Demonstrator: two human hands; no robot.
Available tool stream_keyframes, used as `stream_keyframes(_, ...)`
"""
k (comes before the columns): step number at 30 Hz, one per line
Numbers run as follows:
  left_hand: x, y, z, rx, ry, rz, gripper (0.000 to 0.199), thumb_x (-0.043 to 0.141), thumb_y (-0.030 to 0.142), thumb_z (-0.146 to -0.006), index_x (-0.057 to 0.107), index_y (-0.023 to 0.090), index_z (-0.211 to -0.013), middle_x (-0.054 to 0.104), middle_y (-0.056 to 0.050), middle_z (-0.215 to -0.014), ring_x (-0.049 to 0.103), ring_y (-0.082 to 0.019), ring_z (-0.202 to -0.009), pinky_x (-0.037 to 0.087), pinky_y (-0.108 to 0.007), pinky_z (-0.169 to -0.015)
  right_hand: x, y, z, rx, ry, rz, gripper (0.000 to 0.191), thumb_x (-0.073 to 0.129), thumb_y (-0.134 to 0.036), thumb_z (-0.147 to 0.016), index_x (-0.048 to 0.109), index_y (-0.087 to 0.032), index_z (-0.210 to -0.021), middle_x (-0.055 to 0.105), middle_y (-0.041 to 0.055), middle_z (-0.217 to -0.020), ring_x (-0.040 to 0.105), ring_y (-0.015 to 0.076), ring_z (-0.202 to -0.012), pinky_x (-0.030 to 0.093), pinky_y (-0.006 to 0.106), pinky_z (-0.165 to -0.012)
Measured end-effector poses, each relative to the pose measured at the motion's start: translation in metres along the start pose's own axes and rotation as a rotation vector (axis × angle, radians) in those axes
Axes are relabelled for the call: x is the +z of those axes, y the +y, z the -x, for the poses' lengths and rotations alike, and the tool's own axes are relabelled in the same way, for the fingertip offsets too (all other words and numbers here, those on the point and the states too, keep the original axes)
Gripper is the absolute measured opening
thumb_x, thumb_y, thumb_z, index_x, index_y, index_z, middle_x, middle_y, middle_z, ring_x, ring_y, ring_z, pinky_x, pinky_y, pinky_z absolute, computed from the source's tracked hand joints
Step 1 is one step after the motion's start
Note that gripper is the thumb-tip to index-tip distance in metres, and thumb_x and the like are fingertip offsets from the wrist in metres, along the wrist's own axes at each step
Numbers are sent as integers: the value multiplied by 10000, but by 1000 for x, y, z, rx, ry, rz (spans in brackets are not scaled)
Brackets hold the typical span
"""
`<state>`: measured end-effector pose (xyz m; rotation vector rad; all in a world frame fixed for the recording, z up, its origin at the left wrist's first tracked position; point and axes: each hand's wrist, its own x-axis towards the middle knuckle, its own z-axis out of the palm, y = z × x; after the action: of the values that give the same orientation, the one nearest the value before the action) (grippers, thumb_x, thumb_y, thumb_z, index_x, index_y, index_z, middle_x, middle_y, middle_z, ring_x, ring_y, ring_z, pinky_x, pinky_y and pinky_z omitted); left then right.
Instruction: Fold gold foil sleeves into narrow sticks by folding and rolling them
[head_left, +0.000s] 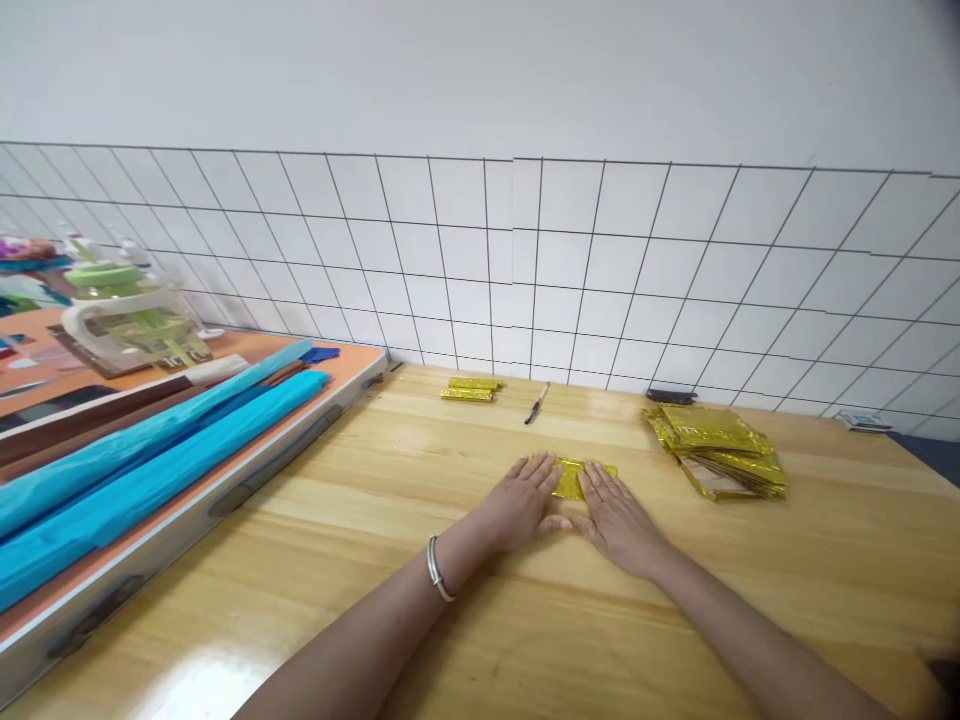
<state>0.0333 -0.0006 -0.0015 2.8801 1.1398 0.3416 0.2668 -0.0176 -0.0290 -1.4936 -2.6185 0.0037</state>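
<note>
A small folded piece of gold foil paper [571, 478] lies flat on the wooden table [360, 560]. My left hand [521, 500] presses on its left part with flat fingers, and a silver bangle sits on that wrist. My right hand [616, 515] lies flat on the paper's right part, fingers together. Both palms cover much of the paper. Neither hand grips anything.
A stack of gold foil sheets [716, 448] lies at the right. Two folded gold strips [471, 389] and a black pen [536, 403] lie near the wire grid wall [480, 270]. Blue paper rolls [142, 460] rest on an orange table at the left, with a clear container [127, 315] behind.
</note>
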Motion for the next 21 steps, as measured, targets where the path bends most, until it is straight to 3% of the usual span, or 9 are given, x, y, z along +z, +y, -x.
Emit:
stream_keyframes(5, 12, 7, -5, 32, 1, -10, 747, 236, 667, -836, 228, 184, -1406, 204, -117, -1476, 152, -272, -1365, 149, -439, -1082, -6, -3, 1, 17, 11, -10, 733, 221, -595, -877, 160, -126, -1438, 120, 130, -1494, 81, 269, -1370, 166, 465, -1098)
stream_keyframes(12, 11, 4, -6, 37, 1, -2, 757, 254, 670, -830, 201, 193, -1416, 204, -116, -1476, 162, -276, -1362, 157, -443, -1079, -14, -17, -15, -14, -20, -45, 683, 187, -560, -897, 158, -147, -1440, 158, 110, -1491, 111, 246, -1370, 177, 453, -1095)
stream_keyframes(21, 5, -20, 2, 44, -77, 35, 693, 241, 638, -858, 183, 235, -1419, 205, -78, -1481, 168, -231, -1366, 174, -413, -1074, -9, 17, 7, -6, -38, -30, 700, 222, -584, -885, 115, -179, -1446, 130, 86, -1499, 123, 242, -1368, 199, 433, -1092)
